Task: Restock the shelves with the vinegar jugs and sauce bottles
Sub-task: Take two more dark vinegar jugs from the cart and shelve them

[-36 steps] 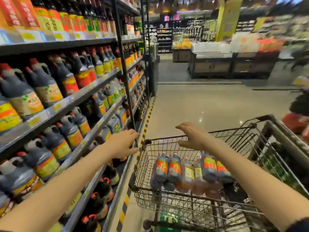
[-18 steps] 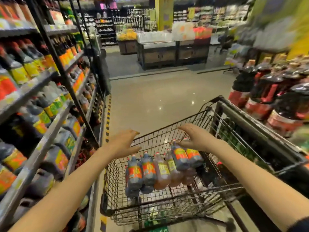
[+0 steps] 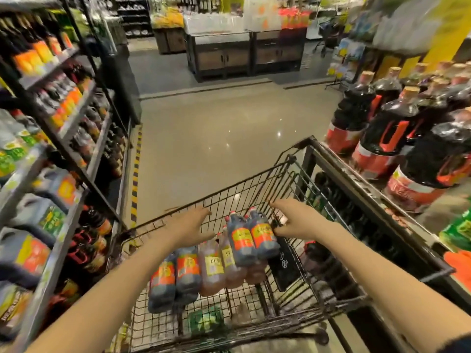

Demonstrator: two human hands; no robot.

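Observation:
Several sauce bottles lie bunched in the wire cart [image 3: 257, 174]: dark ones with orange labels [image 3: 263, 239] and paler ones with yellow labels [image 3: 212, 267]. My left hand [image 3: 191, 226] hovers inside the cart just left of the bottles, fingers spread and holding nothing. My right hand [image 3: 297, 220] is beside the rightmost dark bottle, its curled fingertips touching the bottle's side and its thumb apart. Stocked shelves of dark jugs [image 3: 33, 253] run along my left.
A low display of big dark jugs with red labels [image 3: 382, 138] crowds the cart's right side behind a black rail [image 3: 356, 179]. A yellow-black floor strip [image 3: 135, 174] edges the left shelving. Open floor [image 3: 216, 133] lies ahead, then dark display counters [image 3: 244, 54].
The view has swung right, away from the left shelves. Both hands have dropped from the cart's rim down into the basket, close to the bottles.

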